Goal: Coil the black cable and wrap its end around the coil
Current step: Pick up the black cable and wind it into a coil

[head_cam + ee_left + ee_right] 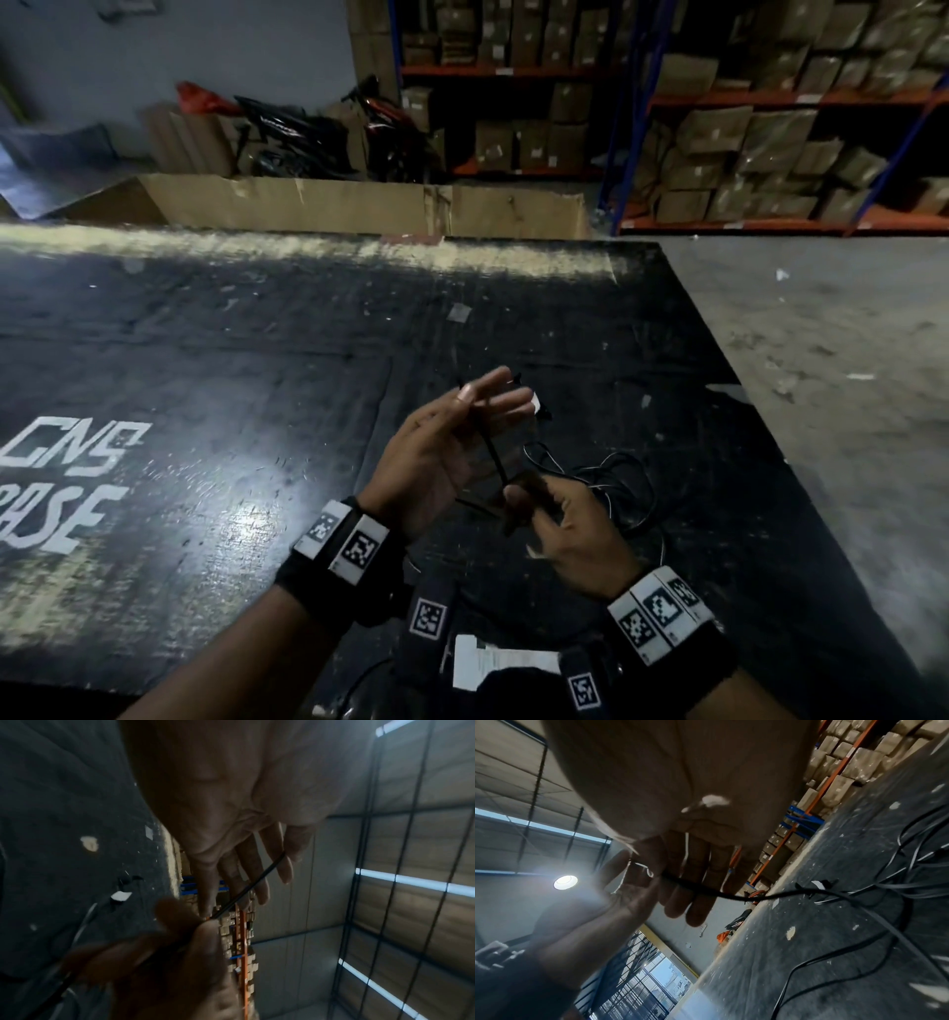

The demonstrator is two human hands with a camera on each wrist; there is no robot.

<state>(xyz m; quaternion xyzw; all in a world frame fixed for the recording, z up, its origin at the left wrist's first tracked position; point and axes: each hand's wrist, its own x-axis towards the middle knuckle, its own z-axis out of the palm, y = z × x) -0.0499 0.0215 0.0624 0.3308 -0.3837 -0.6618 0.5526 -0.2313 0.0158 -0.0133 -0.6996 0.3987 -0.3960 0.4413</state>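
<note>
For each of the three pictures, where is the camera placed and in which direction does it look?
Head: worn on the head, looks forward and down at the table; both forearms, left hand, right hand show.
Left wrist: looks along the left palm to the fingers, ceiling behind.
Right wrist: looks along the right palm to the fingers, racks behind.
All three share the cable, stretched between both hands; each wrist view also catches the other hand.
</note>
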